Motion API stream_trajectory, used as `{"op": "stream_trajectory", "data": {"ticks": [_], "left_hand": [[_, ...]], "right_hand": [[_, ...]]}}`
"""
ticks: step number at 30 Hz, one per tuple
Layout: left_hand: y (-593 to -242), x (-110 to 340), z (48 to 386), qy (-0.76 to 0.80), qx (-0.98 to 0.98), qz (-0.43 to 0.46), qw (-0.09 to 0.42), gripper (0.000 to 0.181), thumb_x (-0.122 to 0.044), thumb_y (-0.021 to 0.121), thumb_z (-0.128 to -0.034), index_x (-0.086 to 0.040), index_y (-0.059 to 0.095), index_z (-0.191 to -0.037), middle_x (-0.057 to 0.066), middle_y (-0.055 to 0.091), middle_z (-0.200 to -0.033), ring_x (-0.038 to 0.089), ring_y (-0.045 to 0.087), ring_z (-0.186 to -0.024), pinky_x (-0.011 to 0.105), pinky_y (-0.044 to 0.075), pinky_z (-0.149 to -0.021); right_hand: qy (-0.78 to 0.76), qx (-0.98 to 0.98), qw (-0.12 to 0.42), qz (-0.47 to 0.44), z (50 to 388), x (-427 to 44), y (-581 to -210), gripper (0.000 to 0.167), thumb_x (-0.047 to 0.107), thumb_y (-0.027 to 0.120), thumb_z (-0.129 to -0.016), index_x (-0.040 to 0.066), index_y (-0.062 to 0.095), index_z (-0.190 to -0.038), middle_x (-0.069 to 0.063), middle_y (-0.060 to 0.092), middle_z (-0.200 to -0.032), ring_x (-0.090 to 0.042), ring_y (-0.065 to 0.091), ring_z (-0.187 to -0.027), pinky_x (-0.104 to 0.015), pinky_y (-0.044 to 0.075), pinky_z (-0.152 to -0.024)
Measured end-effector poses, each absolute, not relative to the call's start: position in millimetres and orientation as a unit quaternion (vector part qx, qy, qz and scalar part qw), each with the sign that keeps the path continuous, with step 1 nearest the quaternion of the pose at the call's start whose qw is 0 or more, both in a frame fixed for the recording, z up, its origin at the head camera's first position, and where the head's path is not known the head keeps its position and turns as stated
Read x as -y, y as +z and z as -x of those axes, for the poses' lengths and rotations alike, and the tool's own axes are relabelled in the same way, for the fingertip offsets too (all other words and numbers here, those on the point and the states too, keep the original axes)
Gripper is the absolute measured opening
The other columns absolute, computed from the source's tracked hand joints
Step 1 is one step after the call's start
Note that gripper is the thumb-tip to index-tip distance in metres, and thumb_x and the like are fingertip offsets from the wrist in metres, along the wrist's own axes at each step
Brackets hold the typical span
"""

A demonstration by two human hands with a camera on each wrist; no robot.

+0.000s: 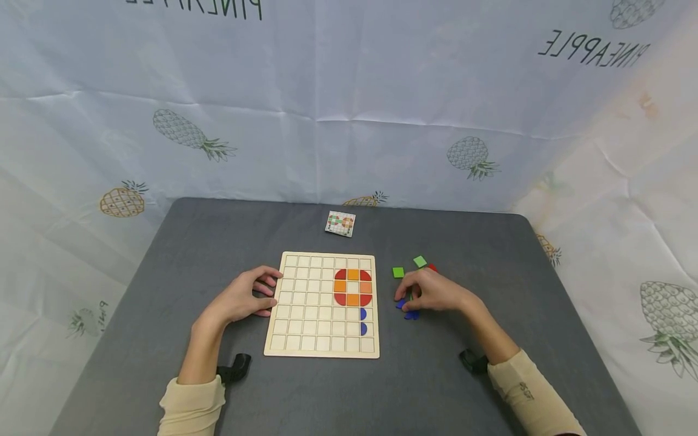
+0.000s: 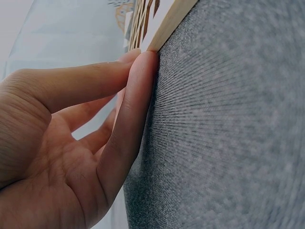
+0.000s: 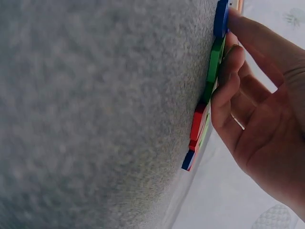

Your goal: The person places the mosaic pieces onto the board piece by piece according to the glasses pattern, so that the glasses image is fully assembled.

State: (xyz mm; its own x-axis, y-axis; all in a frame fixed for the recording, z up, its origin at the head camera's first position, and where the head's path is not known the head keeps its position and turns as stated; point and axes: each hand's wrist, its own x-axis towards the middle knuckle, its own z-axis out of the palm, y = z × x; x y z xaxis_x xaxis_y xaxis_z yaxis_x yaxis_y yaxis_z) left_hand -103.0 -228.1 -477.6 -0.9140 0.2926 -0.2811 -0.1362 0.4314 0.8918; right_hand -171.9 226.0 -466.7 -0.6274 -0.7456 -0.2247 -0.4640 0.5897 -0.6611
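A wooden grid board [image 1: 322,348] lies flat in the middle of the table. On it, red quarter-round pieces and orange squares [image 1: 353,275] form a ring, with two blue half-round pieces [image 1: 363,329] below. My left hand [image 1: 242,297] touches the board's left edge with extended fingers and thumb; in the left wrist view, fingertips [image 2: 143,59] meet the wooden edge [image 2: 172,24]. Right of the board, my right hand [image 1: 433,290] has thumb and index finger around a blue piece [image 1: 401,303]. The right wrist view shows the thumb against a blue piece [image 3: 220,19]; the index fingertip is hidden there.
Green squares [image 1: 398,272], a partly hidden red piece [image 1: 432,267] and more blue pieces [image 1: 412,315] lie around my right hand. A small pattern card [image 1: 340,224] lies beyond the board. Pineapple-printed cloth [image 1: 349,151] hangs behind the grey table [image 1: 245,236].
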Motion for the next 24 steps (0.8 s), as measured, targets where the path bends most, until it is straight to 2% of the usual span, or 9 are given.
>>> {"op": "stream_trajectory", "data": {"ticks": [12, 18, 24], "left_hand": [[-478, 228, 103, 0.533, -0.820, -0.043, 0.202, 0.055, 0.006, 0.076, -0.0963, 0.002, 0.056, -0.147, 0.024, 0.054, -0.126, 0.030, 0.061, -0.105, 0.037, 0.069, -0.071], [-478, 228, 103, 0.534, -0.820, -0.044, 0.199, 0.055, 0.006, 0.076, -0.0960, 0.002, 0.056, -0.147, 0.024, 0.054, -0.126, 0.030, 0.061, -0.105, 0.038, 0.070, -0.071], [-479, 228, 103, 0.533, -0.821, -0.045, 0.200, 0.054, 0.005, 0.076, -0.0963, 0.002, 0.056, -0.147, 0.024, 0.054, -0.126, 0.030, 0.061, -0.105, 0.038, 0.070, -0.071]], "right_hand": [[-0.275, -0.849, 0.247, 0.377, 176, -227, -469, 0.009, 0.020, 0.084, -0.097, 0.019, 0.082, -0.106, 0.003, 0.074, -0.103, 0.001, 0.059, -0.078, -0.020, 0.057, -0.069], [-0.312, -0.835, 0.251, 0.377, 174, -226, -467, 0.011, 0.024, 0.083, -0.098, 0.021, 0.081, -0.108, 0.002, 0.074, -0.105, -0.002, 0.060, -0.080, -0.022, 0.057, -0.071], [-0.357, -0.813, 0.269, 0.373, 170, -216, -467, 0.013, 0.025, 0.083, -0.098, 0.021, 0.081, -0.110, 0.001, 0.074, -0.106, -0.005, 0.063, -0.075, -0.022, 0.057, -0.067]]}}
